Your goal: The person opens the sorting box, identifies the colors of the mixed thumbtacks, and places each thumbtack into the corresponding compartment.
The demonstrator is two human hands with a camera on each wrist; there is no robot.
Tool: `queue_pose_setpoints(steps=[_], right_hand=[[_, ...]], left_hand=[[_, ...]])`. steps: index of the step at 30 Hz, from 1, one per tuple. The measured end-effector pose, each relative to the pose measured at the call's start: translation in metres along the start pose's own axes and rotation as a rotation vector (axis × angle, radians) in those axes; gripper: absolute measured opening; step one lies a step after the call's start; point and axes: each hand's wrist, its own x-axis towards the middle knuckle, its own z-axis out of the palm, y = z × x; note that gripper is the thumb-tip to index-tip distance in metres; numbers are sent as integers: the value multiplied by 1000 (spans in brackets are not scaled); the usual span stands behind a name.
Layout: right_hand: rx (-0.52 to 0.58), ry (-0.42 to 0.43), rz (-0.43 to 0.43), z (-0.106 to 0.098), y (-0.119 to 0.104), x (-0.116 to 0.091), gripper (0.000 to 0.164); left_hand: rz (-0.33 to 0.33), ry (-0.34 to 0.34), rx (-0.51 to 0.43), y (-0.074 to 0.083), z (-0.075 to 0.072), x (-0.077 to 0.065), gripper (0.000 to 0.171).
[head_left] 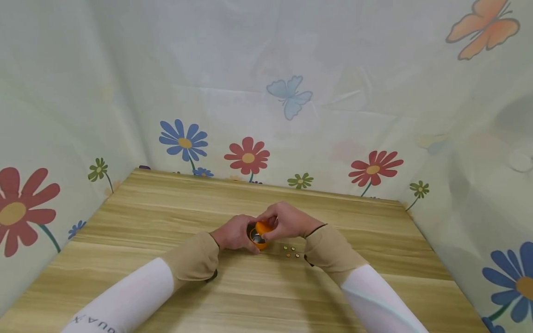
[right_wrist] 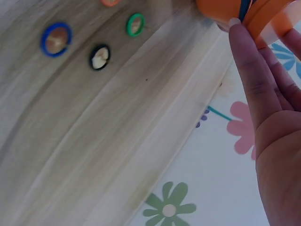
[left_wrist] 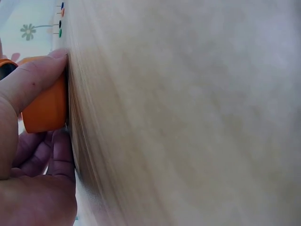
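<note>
A round orange container (left_wrist: 47,110) with a dark, shiny inside stands on the wooden table, its mouth partly uncovered in the head view. My left hand (head_left: 238,233) grips its side, thumb and fingers curled around the body. Over the mouth, my right hand (head_left: 290,220) pinches an orange lid (head_left: 263,227), which is tilted against the container. The right wrist view has this lid (right_wrist: 273,21) right beside the container's rim. Several small rings lie on the table below my right hand, among them a blue ring (right_wrist: 43,41), a black ring (right_wrist: 92,60) and a green ring (right_wrist: 129,26).
The wooden table (head_left: 166,203) reaches back to a pale cloth wall (head_left: 233,106) printed with flowers and butterflies. Similar cloth rises along the left and right edges. The rings sit close to my right wrist, to the right of the container.
</note>
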Motion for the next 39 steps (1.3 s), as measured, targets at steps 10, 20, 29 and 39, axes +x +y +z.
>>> queue_pose_setpoints(steps=[10,20,29,39], right_hand=[[117,68,69,-2,10,-16,40],[189,142,112,-3,19,-29,40],[169,176,142,-1,30,-36,38],[105,229,144,-1,40,-46,38]], left_hand=[[-18,-11,-21,7,-2,-1,52],[-12,1,-17,-2,1,4,51],[-38,2,-46,-5,2,4,50],[-19,2,-27,-7,3,5,52]])
